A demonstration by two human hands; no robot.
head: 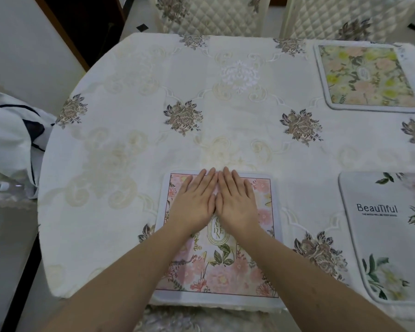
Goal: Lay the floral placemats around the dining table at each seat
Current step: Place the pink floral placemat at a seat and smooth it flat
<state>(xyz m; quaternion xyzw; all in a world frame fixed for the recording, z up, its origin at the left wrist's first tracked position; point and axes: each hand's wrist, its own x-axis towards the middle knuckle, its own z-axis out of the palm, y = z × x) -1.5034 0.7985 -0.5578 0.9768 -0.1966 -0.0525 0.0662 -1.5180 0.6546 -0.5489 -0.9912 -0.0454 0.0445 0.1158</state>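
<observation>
We see the pink floral placemat (219,262) lying flat at the near edge of the surface (130,144), under both hands. The left hand (194,204) and the right hand (235,202) rest side by side on its far half, the fingers (207,180) straight, together and gripping nothing, their tips at its far border. A yellow-green placemat (367,77) lies at the far right edge, a white placemat (388,236) at the near right.

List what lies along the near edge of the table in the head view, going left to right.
White garment beside the table → pink floral placemat, with left hand then right hand flat on it → embroidered flower on the tablecloth → white "Beautiful" placemat.
</observation>
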